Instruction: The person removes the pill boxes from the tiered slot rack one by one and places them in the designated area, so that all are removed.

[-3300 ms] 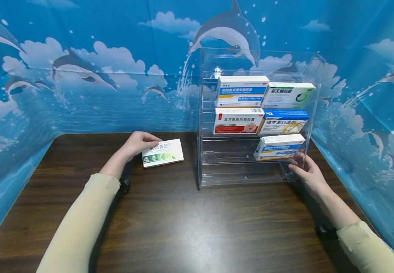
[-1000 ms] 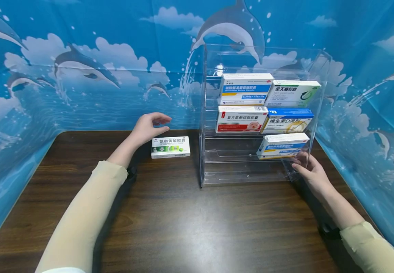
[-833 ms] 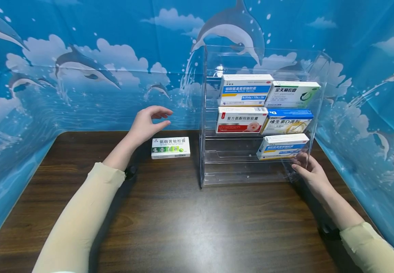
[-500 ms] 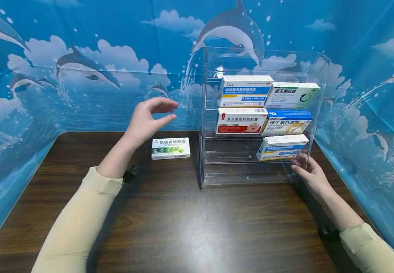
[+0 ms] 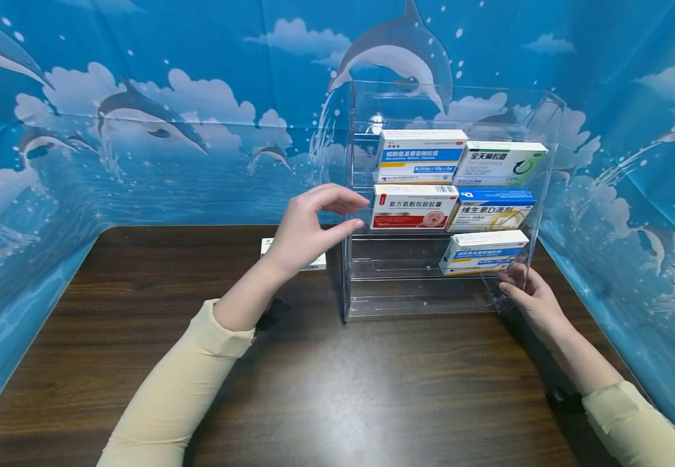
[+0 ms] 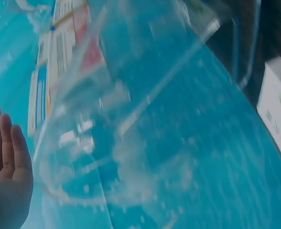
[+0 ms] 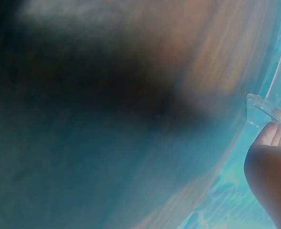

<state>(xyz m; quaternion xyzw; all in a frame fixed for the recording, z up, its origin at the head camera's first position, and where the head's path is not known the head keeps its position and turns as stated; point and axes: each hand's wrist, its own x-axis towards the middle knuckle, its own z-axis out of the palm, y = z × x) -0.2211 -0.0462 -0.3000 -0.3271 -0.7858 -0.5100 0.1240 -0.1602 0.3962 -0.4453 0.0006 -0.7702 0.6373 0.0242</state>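
My left hand (image 5: 308, 230), empty and with thumb and fingers apart, hovers at the left side of a clear acrylic display rack (image 5: 396, 306). Its fingertips come close to a red-and-white medicine box (image 5: 413, 207) on the middle tier. Behind that wrist, a white-and-green medicine box (image 5: 317, 263) lies on the table, mostly covered in the head view; the left wrist view shows one end of this white box (image 6: 279, 107). My right hand (image 5: 533, 298) grips the rack's lower right side panel between thumb and fingers.
On the rack's upper tier stand a blue-and-white box (image 5: 420, 157) and a green-and-white box (image 5: 498, 163). A vitamin D box (image 5: 491, 211) sits beside the red one; another blue-and-white box (image 5: 483, 253) leans lower right. Dolphin-print cloth (image 5: 197, 162) backs the dark wooden table (image 5: 326, 389).
My left hand set the white-and-green box down on the table beside the rack and let go. It then rose and moved right, to the rack's left side. The right hand stayed on the rack.
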